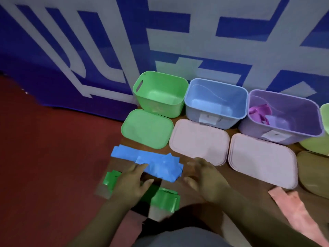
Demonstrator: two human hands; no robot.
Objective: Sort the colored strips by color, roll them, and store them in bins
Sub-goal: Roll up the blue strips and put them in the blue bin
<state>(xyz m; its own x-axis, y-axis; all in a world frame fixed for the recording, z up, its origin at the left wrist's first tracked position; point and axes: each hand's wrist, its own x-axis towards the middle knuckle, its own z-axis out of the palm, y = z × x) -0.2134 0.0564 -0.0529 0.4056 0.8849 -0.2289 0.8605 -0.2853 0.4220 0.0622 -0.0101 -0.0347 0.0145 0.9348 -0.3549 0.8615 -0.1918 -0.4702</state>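
Near table's front edge, my left hand rests fingertips on blue strips, fingers spread, nothing pinched. Right hand hovers beside, fingers loosely apart. Green strips grouped nearer. Blue bin waits unlidded, seemingly for rolled blues.

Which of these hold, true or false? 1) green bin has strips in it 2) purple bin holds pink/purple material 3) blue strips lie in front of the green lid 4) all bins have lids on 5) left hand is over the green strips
1) False: the green bin looks empty.
2) True: the purple bin holds pink/purple material.
3) True: the blue strips lie on the table just in front of the green lid.
4) False: the bins are open; lids lie in front of them.
5) True: the left hand is over the green strips.
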